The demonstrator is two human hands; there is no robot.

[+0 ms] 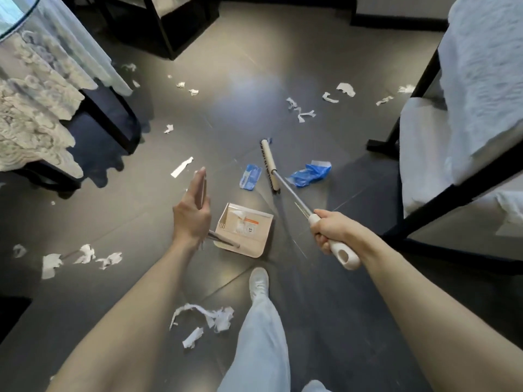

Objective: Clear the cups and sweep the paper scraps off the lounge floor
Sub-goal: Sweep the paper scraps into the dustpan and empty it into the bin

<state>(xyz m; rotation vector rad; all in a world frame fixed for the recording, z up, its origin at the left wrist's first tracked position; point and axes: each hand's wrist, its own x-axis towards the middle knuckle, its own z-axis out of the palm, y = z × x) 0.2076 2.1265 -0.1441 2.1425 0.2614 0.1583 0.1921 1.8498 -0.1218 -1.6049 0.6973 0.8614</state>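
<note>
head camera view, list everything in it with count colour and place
paper scraps: many, white, scattered over the dark floor
plastic wrappers: two, blue, either side of the broom head
broom: one, cream with metal shaft, head on the floor at centre
dustpan: one, cream, on the floor at centre, scraps inside
tablecloth: one, white lace, upper left
chair cover: one, white, right
left hand: one, fingers straight along the dustpan handle
right hand: one, grips the broom handle
leg: one, pale trousers, white shoe, bottom centre
</note>
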